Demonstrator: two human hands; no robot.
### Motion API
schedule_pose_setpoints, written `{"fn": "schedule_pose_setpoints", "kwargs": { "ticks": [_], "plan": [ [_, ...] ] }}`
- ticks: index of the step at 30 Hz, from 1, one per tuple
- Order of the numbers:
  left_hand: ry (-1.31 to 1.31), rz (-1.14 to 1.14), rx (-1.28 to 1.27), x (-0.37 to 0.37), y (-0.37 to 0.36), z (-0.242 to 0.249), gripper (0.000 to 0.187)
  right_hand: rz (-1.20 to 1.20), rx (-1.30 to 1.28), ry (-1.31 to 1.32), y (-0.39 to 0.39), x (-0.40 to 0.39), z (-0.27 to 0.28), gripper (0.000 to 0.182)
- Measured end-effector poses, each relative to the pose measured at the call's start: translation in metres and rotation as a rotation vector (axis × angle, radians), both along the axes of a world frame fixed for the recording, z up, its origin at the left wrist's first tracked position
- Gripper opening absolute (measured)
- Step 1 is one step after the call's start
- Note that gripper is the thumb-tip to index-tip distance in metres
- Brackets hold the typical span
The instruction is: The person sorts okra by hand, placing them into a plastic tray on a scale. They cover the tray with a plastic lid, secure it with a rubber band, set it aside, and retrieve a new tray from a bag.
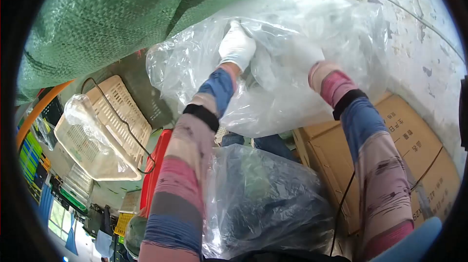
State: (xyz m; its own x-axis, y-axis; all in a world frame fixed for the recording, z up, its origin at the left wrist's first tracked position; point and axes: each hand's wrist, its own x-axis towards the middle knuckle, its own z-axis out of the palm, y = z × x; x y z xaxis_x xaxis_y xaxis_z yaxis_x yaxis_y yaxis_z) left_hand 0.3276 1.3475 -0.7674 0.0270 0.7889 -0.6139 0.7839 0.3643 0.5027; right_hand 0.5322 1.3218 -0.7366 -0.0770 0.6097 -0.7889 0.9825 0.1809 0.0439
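Two-handed reach over clear plastic [336,23], just beyond the cardboard box [409,130]: left hand [237,46] with fingertips lost in the folds, right hand [308,55] blurred; cannot tell either grip, pinching or spread. Could tear if dragged against the box's edge. Could also slip loose toward the box, being baggy and probably slick.

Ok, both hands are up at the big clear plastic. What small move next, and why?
Probably steady the big clear plastic with the left hand and ease the right hand outward to spread it: the plastic looks loose and creased around both gloved hands. The right hand is blurred, so check its grip first.
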Motion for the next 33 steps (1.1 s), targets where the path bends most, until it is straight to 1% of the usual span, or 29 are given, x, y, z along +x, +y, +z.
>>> {"fn": "schedule_pose_setpoints", "kwargs": {
  "ticks": [2, 4, 6, 8, 9, 11, 14, 15, 16, 17, 19, 22, 23, 25, 26, 27, 28, 30, 31, 32, 33],
  "plan": [
    [0.11, -0.05, -0.121, -0.027, 0.003, 0.042, 0.042, -0.101, -0.003, 0.004, -0.009, 0.018, -0.004, 0.039],
    [-0.188, -0.165, -0.284, -0.086, -0.018, 0.025, 0.041, -0.222, 0.036, -0.01, -0.012, 0.05, 0.002, 0.04],
    [-0.075, -0.396, -0.111, -0.125, -0.035, 0.052, 0.042, -0.329, 0.076, -0.022, -0.018, 0.083, 0.008, 0.04],
    [-0.12, -0.313, -0.151, -0.147, -0.049, 0.106, 0.047, -0.43, 0.116, -0.02, -0.024, 0.11, 0.016, 0.041],
    [-0.113, -0.281, -0.192, -0.156, -0.06, 0.126, 0.049, -0.477, 0.134, -0.013, -0.027, 0.118, 0.02, 0.041],
    [-0.095, -0.213, -0.265, -0.173, -0.077, 0.161, 0.059, -0.567, 0.178, 0.02, -0.028, 0.127, 0.032, 0.042],
    [-0.599, 0.335, -0.118, -0.197, -0.112, 0.179, 0.08, -0.702, 0.274, 0.094, -0.02, 0.129, 0.053, 0.043],
    [-0.428, 0.163, 0.077, -0.202, -0.103, 0.2, 0.09, -0.745, 0.32, 0.125, -0.012, 0.128, 0.061, 0.043],
    [-0.406, 0.242, 0.119, -0.205, -0.098, 0.216, 0.09, -0.79, 0.372, 0.158, -0.003, 0.127, 0.07, 0.044],
    [-0.358, 0.319, -0.001, -0.21, -0.09, 0.237, 0.091, -0.831, 0.429, 0.197, 0.009, 0.126, 0.079, 0.044],
    [-0.216, 0.329, -0.015, -0.218, -0.078, 0.266, 0.086, -0.923, 0.568, 0.29, 0.037, 0.126, 0.101, 0.045],
    [-0.247, 0.225, 0.182, -0.24, -0.074, 0.294, 0.075, -1.065, 0.807, 0.467, 0.089, 0.13, 0.144, 0.046],
    [-0.423, 0.39, 0.204, -0.249, -0.079, 0.293, 0.063, -1.107, 0.891, 0.534, 0.103, 0.13, 0.16, 0.046],
    [-0.294, 0.309, 0.221, -0.27, -0.088, 0.303, 0.059, -1.165, 1.028, 0.652, 0.122, 0.122, 0.193, 0.047],
    [-0.226, 0.271, 0.228, -0.277, -0.094, 0.311, 0.057, -1.16, 1.039, 0.674, 0.124, 0.115, 0.208, 0.048],
    [-0.251, 0.37, 0.198, -0.276, -0.101, 0.32, 0.054, -1.143, 0.996, 0.669, 0.119, 0.097, 0.22, 0.048],
    [-0.264, 0.405, 0.198, -0.28, -0.108, 0.325, 0.053, -1.063, 0.866, 0.601, 0.109, 0.071, 0.234, 0.052],
    [-0.294, 0.471, 0.197, -0.288, -0.123, 0.326, 0.052, -0.765, 0.42, 0.365, 0.063, -0.001, 0.25, 0.059],
    [-0.281, 0.503, 0.189, -0.285, -0.129, 0.333, 0.049, -0.551, 0.208, 0.284, 0.038, -0.036, 0.248, 0.062],
    [-0.297, 0.577, 0.151, -0.285, -0.136, 0.337, 0.049, -0.352, 0.065, 0.269, 0.013, -0.071, 0.24, 0.066],
    [-0.31, 0.65, 0.112, -0.285, -0.144, 0.34, 0.049, -0.183, 0.109, 0.314, -0.017, -0.081, 0.202, 0.066]
  ]
}}
